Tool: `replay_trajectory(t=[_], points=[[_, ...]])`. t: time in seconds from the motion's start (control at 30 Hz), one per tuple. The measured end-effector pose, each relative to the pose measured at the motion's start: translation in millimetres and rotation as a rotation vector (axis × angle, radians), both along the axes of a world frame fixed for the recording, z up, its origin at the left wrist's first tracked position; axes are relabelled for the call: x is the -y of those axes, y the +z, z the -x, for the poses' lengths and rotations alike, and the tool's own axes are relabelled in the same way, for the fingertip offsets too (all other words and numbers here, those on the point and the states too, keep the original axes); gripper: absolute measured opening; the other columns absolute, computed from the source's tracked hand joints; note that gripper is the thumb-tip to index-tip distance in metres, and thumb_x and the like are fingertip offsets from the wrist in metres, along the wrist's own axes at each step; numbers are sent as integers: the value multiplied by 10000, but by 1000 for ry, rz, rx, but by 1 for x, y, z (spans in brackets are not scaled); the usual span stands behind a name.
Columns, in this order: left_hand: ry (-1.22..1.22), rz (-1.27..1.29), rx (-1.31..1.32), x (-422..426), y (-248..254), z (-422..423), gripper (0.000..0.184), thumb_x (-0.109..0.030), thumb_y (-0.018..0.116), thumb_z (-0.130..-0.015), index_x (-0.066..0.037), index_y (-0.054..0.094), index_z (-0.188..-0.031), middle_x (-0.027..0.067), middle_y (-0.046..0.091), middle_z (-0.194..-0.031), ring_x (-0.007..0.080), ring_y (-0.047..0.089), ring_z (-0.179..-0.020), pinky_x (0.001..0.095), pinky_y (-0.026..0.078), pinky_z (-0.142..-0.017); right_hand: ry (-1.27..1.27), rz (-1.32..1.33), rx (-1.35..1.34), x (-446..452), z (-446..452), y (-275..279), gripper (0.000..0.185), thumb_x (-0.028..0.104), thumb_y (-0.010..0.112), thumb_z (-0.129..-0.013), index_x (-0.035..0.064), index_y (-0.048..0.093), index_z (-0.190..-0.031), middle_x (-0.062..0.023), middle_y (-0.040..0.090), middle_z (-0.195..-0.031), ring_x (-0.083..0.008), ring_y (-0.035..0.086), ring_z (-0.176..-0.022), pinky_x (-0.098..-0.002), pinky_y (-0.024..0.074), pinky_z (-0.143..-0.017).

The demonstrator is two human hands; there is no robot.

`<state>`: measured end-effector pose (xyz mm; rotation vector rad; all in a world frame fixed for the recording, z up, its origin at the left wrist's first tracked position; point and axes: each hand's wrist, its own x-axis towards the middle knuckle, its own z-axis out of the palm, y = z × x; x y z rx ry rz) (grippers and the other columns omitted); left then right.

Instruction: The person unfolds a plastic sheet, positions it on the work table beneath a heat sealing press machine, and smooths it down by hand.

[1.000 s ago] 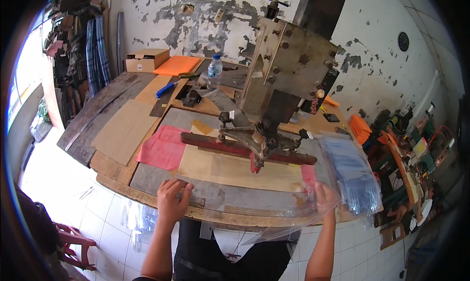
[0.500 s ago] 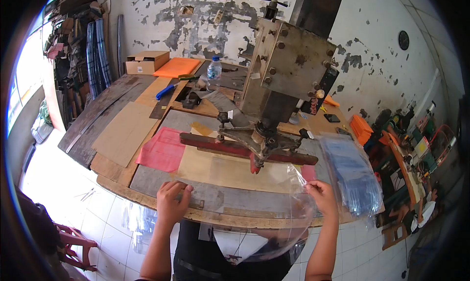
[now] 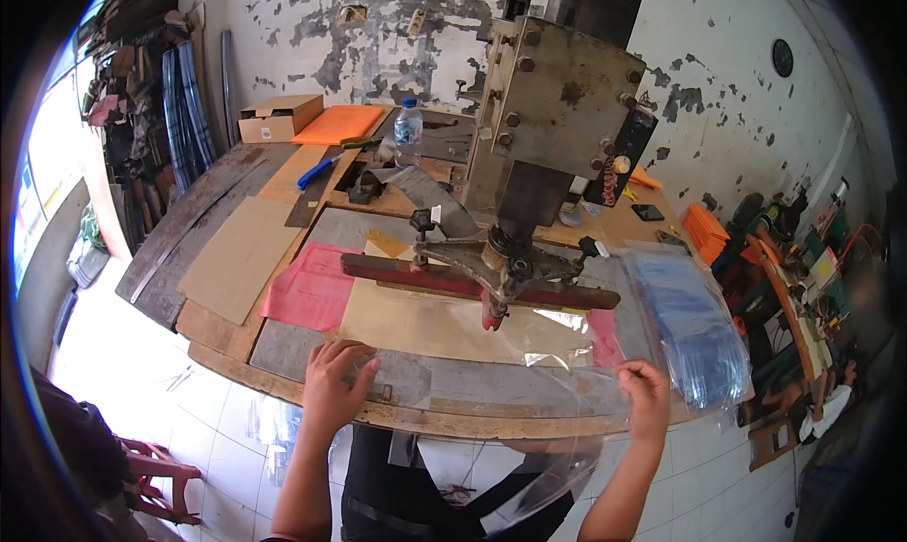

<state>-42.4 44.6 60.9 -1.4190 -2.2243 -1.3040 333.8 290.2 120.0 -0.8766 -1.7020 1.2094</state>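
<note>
Near the table's front edge, my left hand rests over the grey plate, its fingers partly curled; whether it grips anything is unclear. At the right, my right hand pinches an edge of a clear plastic sheet. That sheet droops over the front edge, and its far part lies shiny on the yellowish board. Above the board hangs the red bar of a metal press. Pink sheets show at both ends of the board.
A stack of clear bluish plastic lies right of the plate. Behind are a water bottle, a blue-handled tool, a cardboard box and an orange stack. A red stool stands lower left. Another person is at far right.
My right hand has moved right and slightly down with the sheet's edge. The sheet now reaches farther across the board. My left hand has stayed nearly in place. The view has shifted slightly.
</note>
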Motion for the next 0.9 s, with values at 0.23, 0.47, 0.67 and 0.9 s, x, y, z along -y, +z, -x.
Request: replay_trajectory(t=[0.23,0.47,0.67,0.9], points=[[-22,82,-20,-1,3,-1,309,-294,781,-927,-70,773,-1139,105,714,-1230,326,634,-1212,474,413,-1117,102,40,-52,-13,-35,-15,134,78,665,-913,-47,714,-907,-54,651,-851,-122,553,-724,-258,423,-691],[-224,160,-87,-7,5,-19,488,-461,780,-924,-41,757,-1171,130,680,-1339,327,574,-1349,534,351,-1201,230,235,-258,-16,-79,-68,168,127,711,-918,-22,668,-852,-50,554,-792,-156,559,-656,-306,465,-555],[-346,213,148,-9,9,-28,500,-392,830,-908,5,709,-1186,189,661,-1367,328,563,-1386,519,385,-1192,192,319,-415,-14,-50,-84,181,164,745,-962,18,642,-933,-13,483,-777,-127,511,-613,-279,451,-506],[-418,-233,901,-21,-3,6,241,-33,627,-1065,36,577,-1291,137,785,-983,153,742,-878,283,581,-769,142,231,-256,-21,7,-70,86,85,666,-1009,5,671,-976,-40,628,-926,-92,601,-737,-252,519,-613]])
